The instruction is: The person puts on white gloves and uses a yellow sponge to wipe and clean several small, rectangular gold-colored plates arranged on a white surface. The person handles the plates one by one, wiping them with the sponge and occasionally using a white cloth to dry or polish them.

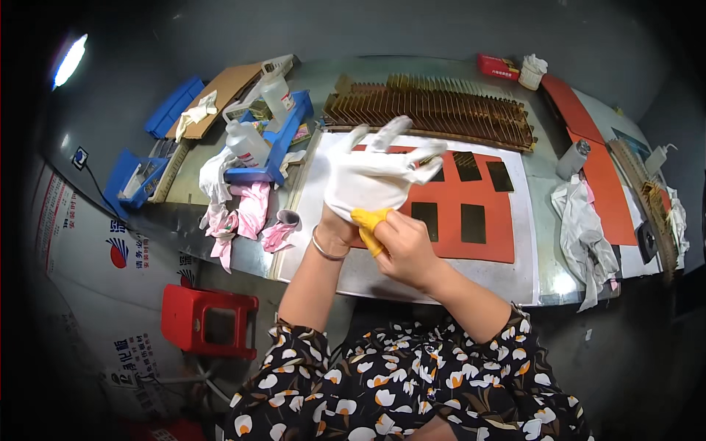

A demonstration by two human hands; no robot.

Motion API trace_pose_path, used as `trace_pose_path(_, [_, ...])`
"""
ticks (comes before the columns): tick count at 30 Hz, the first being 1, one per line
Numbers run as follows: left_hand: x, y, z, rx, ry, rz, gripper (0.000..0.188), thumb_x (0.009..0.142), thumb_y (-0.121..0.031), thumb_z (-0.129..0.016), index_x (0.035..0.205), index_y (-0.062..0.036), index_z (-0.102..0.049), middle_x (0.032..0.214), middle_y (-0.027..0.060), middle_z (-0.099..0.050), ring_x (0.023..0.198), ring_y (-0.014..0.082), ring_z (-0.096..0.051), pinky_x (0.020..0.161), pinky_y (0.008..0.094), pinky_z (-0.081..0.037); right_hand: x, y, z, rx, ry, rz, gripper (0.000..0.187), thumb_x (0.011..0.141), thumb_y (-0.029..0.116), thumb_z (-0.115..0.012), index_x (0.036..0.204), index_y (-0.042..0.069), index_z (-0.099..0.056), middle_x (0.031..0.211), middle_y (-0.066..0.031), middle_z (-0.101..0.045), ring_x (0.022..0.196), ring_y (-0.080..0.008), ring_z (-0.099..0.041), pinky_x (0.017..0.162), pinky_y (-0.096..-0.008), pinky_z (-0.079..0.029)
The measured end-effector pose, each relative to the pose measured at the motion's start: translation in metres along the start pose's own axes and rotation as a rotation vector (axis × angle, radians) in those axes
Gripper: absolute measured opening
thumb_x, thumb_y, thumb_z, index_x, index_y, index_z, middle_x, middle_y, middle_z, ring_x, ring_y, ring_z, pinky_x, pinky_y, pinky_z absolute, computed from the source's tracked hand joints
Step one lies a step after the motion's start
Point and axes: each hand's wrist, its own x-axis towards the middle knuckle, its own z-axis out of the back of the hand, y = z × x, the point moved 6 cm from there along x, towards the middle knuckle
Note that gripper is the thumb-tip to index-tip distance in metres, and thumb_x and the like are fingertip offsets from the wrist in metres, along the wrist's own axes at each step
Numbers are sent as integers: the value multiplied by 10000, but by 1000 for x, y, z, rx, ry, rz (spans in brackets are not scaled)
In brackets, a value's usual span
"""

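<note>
A white knit glove (368, 184) covers my left hand (360, 173), which is raised over the table with its fingers spread. The glove's yellow cuff (370, 223) is bunched at the heel of that hand. My right hand (407, 246), bare, pinches this cuff between thumb and fingers. A metal bangle (329, 248) circles my left wrist. Behind and to the right of the hands lies an orange-red mat (448, 213) bearing several dark rectangular plates (473, 223), some partly covered by the glove. The mat rests on a white sheet (523, 242).
A long brown slotted rack (434, 112) stands behind the mat. At left, a blue bin (254, 175) holds plastic bottles (247, 142), with pink cloths (253, 209) beside it. White cloths (585, 228) and a metal can (573, 159) are at right. A red stool (187, 320) stands below left.
</note>
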Motion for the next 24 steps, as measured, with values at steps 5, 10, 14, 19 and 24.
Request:
trace_pose_path(5, [-12, -2, 15, -133, -40, 9, 433, 938, -378, -351, 1205, -57, -465, 1249, 122, -493, 1162, 294, -464, 1042, 443, -314, -13, -24, 61, -27, -303, -160, 269, 731, 83, -687, 968, -7, -601, 910, -111, -597, 828, -246, -579, 734, -319, -473])
trace_pose_path(10, [-10, 20, -15, 555, -55, 127, 249, 849, -77, -584, 1082, -56, -499, 1089, 70, -562, 957, 171, -567, 894, 287, -426, 0, -89, 100, 159, -153, -376, 196, 744, 61, -663, 932, 14, -632, 982, -108, -587, 954, -238, -538, 835, -332, -436])
trace_pose_path(14, [-3, 25, -33, 1264, 159, -184, 236, 784, 4, -650, 992, 23, -541, 939, 54, -534, 852, 121, -550, 755, 235, -459, 9, -63, 83, 99, 189, -259, 158, 747, 43, -663, 903, 20, -653, 960, -81, -597, 899, -197, -548, 769, -295, -447])
trace_pose_path(19, [-5, 31, -41, 1778, 203, -265, 409, 742, 8, -663, 1122, -85, -540, 1209, 65, -544, 1080, 171, -539, 952, 327, -415, 2, -59, 66, 30, 252, -318, 144, 727, 153, -674, 809, 47, -623, 807, -77, -535, 802, -254, -522, 692, -368, -434])
trace_pose_path(24, [-9, 37, -28, 693, 63, 38, 481, 772, 14, -640, 1215, -41, -461, 1250, 94, -494, 1075, 170, -518, 930, 287, -427, -5, -51, 60, -166, 98, -200, 139, 724, 143, -675, 802, 46, -616, 796, -81, -536, 790, -257, -533, 680, -371, -444])
